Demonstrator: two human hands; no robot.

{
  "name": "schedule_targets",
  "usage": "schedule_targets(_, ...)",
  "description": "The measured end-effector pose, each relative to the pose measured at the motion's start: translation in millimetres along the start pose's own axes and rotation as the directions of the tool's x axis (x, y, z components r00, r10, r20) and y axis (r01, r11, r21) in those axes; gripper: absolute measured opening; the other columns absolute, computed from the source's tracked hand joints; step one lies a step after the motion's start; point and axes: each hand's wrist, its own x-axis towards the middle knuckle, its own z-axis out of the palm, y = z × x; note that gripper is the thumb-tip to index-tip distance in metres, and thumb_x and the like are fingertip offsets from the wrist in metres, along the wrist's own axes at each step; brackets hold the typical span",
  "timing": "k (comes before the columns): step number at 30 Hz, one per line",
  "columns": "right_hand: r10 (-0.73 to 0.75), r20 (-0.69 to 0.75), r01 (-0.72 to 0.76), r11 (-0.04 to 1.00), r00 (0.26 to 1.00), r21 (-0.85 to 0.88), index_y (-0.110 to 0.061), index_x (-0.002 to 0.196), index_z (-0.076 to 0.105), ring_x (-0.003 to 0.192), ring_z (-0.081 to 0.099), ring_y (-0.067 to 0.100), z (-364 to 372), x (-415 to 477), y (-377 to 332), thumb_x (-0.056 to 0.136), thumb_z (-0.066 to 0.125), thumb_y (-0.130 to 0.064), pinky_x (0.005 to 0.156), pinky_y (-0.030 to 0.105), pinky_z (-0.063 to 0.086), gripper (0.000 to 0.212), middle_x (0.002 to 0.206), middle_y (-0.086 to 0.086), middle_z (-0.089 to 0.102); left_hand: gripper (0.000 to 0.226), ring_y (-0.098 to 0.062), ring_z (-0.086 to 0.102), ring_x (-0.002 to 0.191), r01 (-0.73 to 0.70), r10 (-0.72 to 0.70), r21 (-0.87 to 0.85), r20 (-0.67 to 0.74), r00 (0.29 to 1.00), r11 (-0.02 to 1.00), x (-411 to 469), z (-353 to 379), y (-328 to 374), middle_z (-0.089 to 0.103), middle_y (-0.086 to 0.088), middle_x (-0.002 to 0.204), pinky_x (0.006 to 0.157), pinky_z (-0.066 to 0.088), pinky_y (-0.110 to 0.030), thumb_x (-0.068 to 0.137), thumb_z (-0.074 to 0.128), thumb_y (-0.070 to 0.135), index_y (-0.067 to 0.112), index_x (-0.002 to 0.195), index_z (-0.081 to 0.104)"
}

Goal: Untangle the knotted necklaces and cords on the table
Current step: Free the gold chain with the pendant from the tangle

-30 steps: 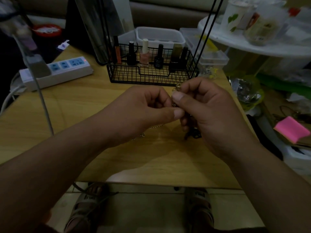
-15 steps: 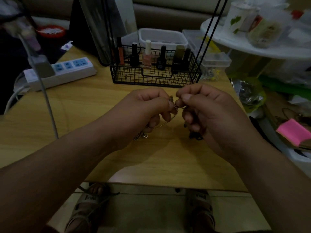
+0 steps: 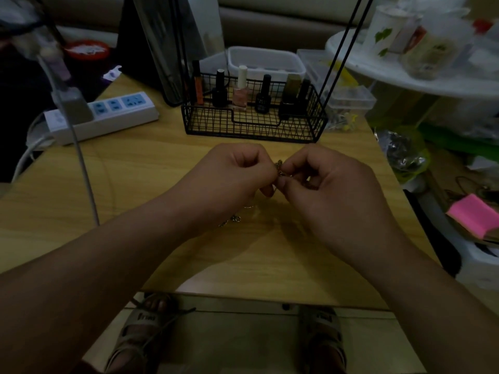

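Left hand [image 3: 229,179] and right hand [image 3: 334,190] pinch the knotted thin metal chain [image 3: 279,168] between them (tail drooping under the left).

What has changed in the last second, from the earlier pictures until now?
Little. The left hand and right hand parted slightly, then closed together again, both pinching the chain throughout. The dark piece seen under the right hand is out of sight now. The chain's loose end stays on the table; the wire basket is unmoved.
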Motion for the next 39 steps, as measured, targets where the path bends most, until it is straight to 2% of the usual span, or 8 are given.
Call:
schedule_targets(3,-0.097,-0.015,0.094,0.990,0.995,-0.107,-0.026,0.090,0.069,0.086,0.059,0.003,0.9,0.5,0.0,0.089,0.077,-0.018,0.066,0.018,0.046,0.012,0.087,-0.014,0.062,0.010,-0.016,0.059,0.059,0.008,-0.008,0.015,-0.008,1.000,1.000,1.8,0.4,-0.9,0.069,-0.002,0.070,0.054,0.049,-0.033,0.094,0.066,0.014,0.013,0.085,0.071)
schedule_targets(8,-0.115,-0.005,0.110,0.965,0.993,-0.236,-0.027,0.094,0.067,0.085,0.056,-0.001,1.4,3.1,1.8,0.090,0.076,-0.021,0.066,0.013,0.042,0.011,0.090,-0.017,0.058,0.007,-0.021,0.068,0.065,-0.007,0.007,0.010,-0.037,0.999,1.000,1.8,1.1,-0.4,0.072,-0.007,0.075,0.058,0.055,-0.034,0.095,0.068,0.012,0.013,0.089,0.071)
schedule_targets(12,0.005,-0.034,-0.007,0.997,0.999,-0.077,-0.032,0.091,0.067,0.076,0.058,-0.001,1.2,3.8,0.8,0.090,0.077,-0.026,0.058,0.011,0.042,0.012,0.084,-0.015,0.063,0.008,-0.022,0.075,0.086,-0.008,0.006,-0.021,-0.085,0.996,1.000,3.0,1.0,2.8,0.076,-0.007,0.088,0.076,0.064,-0.043,0.094,0.069,0.012,0.015,0.087,0.071)
schedule_targets(17,0.153,0.025,-0.155,0.961,0.988,0.231,-0.028,0.085,0.072,0.055,0.053,0.000,0.1,4.7,-2.1,0.091,0.078,-0.030,0.048,0.018,0.042,0.009,0.068,-0.005,0.064,0.006,-0.016,0.072,0.081,0.050,-0.063,-0.208,-0.055,0.997,0.977,2.6,2.2,7.9,0.070,-0.007,0.089,0.076,0.063,-0.040,0.093,0.068,0.008,0.012,0.088,0.067)
schedule_targets(22,0.119,0.014,-0.120,0.985,0.993,0.121,-0.029,0.083,0.069,0.051,0.049,0.002,3.3,0.4,2.4,0.090,0.077,-0.030,0.046,0.015,0.036,0.011,0.060,-0.013,0.058,0.005,-0.022,0.072,0.081,0.068,-0.071,-0.148,-0.011,0.997,0.987,2.7,1.5,5.9,0.073,-0.010,0.086,0.079,0.065,-0.046,0.093,0.069,0.007,0.010,0.090,0.069)
schedule_targets(27,0.056,0.008,-0.055,0.998,0.998,-0.043,-0.032,0.085,0.070,0.062,0.060,0.007,2.5,-2.5,1.5,0.090,0.074,-0.031,0.050,0.019,0.043,0.007,0.066,-0.009,0.063,0.008,-0.030,0.075,0.092,0.029,-0.027,-0.035,0.052,0.998,0.999,-1.9,-0.9,5.8,0.076,-0.015,0.096,0.076,0.065,-0.035,0.097,0.072,0.017,0.009,0.098,0.071)
schedule_targets(34,0.091,0.029,-0.092,0.995,0.995,0.042,-0.030,0.084,0.069,0.056,0.054,0.005,4.7,-3.0,-0.7,0.091,0.075,-0.031,0.049,0.016,0.040,0.010,0.066,-0.007,0.062,0.016,-0.019,0.066,0.091,0.113,-0.105,-0.254,0.045,0.994,0.961,1.6,-5.9,3.0,0.071,-0.001,0.091,0.089,0.059,-0.039,0.100,0.066,0.026,0.017,0.088,0.071)
schedule_targets(39,0.182,0.037,-0.186,0.962,0.983,0.200,-0.030,0.089,0.070,0.063,0.063,0.008,1.0,-2.4,-4.6,0.096,0.067,-0.036,0.055,0.025,0.048,0.009,0.075,-0.003,0.070,0.014,-0.016,0.065,0.089,0.097,-0.090,-0.236,0.043,0.995,0.967,0.9,-5.9,4.3,0.071,0.001,0.090,0.092,0.059,-0.040,0.100,0.066,0.026,0.017,0.092,0.073)
